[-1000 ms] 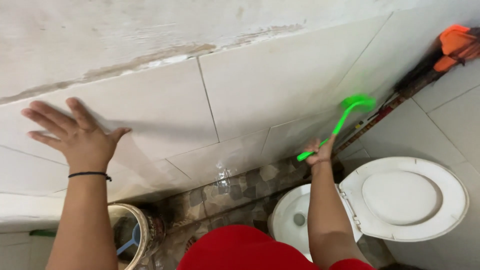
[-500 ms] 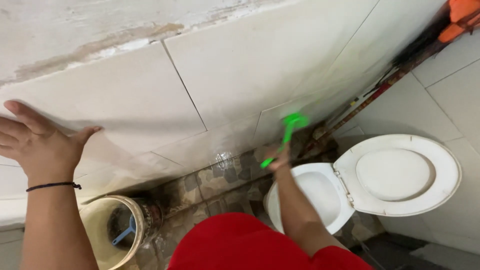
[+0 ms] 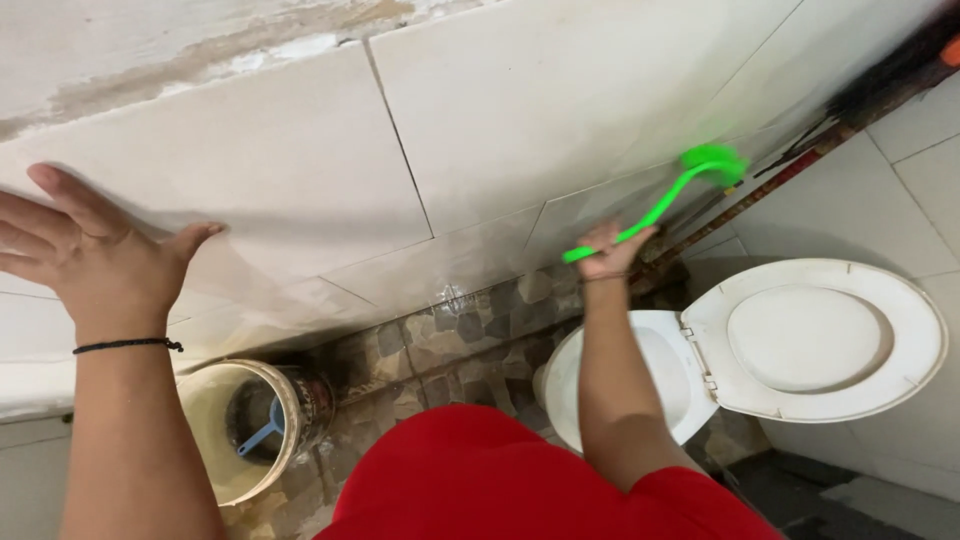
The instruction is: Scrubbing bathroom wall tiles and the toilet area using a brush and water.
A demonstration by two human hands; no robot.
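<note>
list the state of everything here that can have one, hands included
left hand: open, fingers spread, flat on the wall tile
right hand: closed on the green brush
green brush: held up, head against the wall tile
toilet lid: raised, open
toilet bowl: uncovered
bucket: upright, no lid, blue scoop inside
wall tile: wet and shiny low down

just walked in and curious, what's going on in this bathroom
A person in a red top leans over a toilet whose lid is raised. Their right hand has a closed grip on a green brush, with its head pressed against the tiled wall low down. Their left hand is spread flat on the same wall, holding nothing. A bucket with a blue scoop inside stands on the floor below it.
</note>
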